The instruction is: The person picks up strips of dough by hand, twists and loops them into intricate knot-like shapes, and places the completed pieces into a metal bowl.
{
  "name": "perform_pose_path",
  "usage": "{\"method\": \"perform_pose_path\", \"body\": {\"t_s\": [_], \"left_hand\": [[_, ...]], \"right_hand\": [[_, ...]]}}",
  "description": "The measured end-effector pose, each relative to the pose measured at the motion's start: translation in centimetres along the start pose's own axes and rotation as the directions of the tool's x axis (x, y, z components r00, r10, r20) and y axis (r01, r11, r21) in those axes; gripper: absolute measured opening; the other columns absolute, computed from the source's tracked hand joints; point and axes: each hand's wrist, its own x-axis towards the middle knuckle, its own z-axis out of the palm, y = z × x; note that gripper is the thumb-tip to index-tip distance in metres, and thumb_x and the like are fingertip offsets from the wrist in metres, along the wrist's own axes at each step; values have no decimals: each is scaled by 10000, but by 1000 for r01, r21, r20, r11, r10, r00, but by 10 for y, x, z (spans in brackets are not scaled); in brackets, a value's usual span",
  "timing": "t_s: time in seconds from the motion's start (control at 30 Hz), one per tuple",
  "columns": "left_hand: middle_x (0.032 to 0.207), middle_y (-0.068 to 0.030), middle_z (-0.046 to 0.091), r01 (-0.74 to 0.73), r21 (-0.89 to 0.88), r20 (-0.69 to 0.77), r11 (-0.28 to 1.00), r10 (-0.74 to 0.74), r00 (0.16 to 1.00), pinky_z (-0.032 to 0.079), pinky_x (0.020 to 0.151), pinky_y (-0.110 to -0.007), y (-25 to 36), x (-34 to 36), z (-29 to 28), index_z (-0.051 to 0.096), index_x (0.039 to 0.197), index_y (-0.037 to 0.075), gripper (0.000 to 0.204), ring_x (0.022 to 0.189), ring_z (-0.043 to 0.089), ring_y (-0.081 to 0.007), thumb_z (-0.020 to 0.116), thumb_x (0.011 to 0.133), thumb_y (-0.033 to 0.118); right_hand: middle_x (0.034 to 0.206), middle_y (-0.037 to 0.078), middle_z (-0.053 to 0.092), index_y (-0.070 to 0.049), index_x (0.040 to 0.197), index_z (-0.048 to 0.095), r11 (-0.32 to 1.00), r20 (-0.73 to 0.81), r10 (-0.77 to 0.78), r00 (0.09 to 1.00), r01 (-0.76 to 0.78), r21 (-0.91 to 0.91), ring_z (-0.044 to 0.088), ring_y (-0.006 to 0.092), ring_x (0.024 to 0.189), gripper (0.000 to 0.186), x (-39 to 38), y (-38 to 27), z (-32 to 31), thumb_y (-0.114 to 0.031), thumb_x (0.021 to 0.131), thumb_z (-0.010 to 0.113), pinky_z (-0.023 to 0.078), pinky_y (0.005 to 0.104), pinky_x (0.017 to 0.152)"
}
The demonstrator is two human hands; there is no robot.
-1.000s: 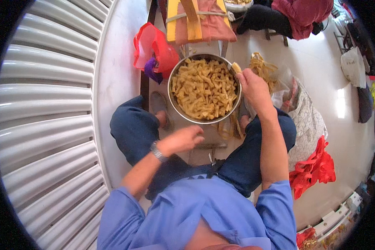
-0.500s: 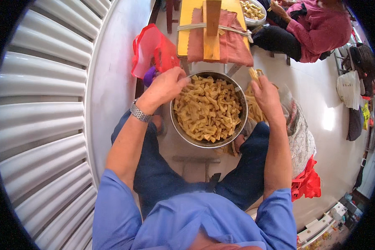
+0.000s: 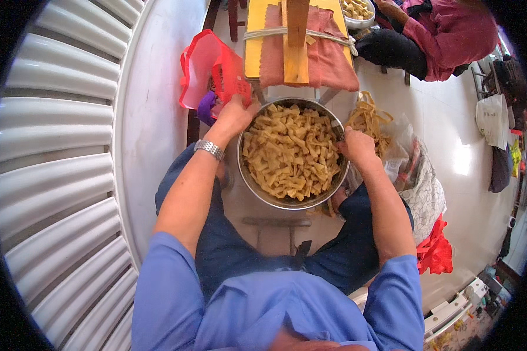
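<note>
Bowl (image 3: pixel 330 190) sits between left hand (image 3: pixel 235 118) and right hand (image 3: pixel 358 145), each closed on its rim.

1. Steel basin (image 3: pixel 293 205): thin metal with a smooth, shiny rim.
2. Cut yellowish pieces (image 3: pixel 290 155) inside it: matt, uneven, wrinkled.
3. Bench (image 3: pixel 253 58): smooth yellow top.
4. Pink cloth (image 3: pixel 335 65) on it: matt, soft, with a ragged edge.
5. Upright post (image 3: pixel 297 38): plain wood, lightly sheened.
6. Tie (image 3: pixel 269 33): pale, dull cord.
7. Watch bracelet (image 3: pixel 211 149): linked, polished metal.
8. Slats (image 3: pixel 55 120): smooth, glossy white.
9. Floor (image 3: pixel 445 128): pale, smooth, reflective.
10. Shirt (image 3: pixel 287 301): matt blue cloth.
11. Bag (image 3: pixel 397 146): crinkled, see-through plastic.
</note>
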Motion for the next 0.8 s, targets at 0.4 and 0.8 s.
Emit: {"method": "perform_pose_path", "body": {"t_s": [0.4, 0.8], "left_hand": [[858, -318, 667, -223, 449, 178, 865, 158, 971, 540, 744, -514, -43, -5, 32, 524, 1053, -86, 276, 838, 671, -462, 540, 868, 118], [917, -337, 673, -227, 351, 459, 909, 44, 887, 560, 784, -455, -26, -25, 27, 624, 1028, -145, 426, 883, 699, -419, 631, 878, 253]], "right_hand": [[1039, 253, 701, 31, 1067, 635, 994, 107, -84, 991, 75, 85, 683, 409, 993, 282, 13, 8, 7, -131, 850, 557, 545, 498, 840], [1023, 214, 713, -18, 1075, 683, 994, 276, -101, 956, 110, -16, 687, 378, 973, 355, 6, 21, 9, -270, 826, 657, 539, 448, 830]]}}
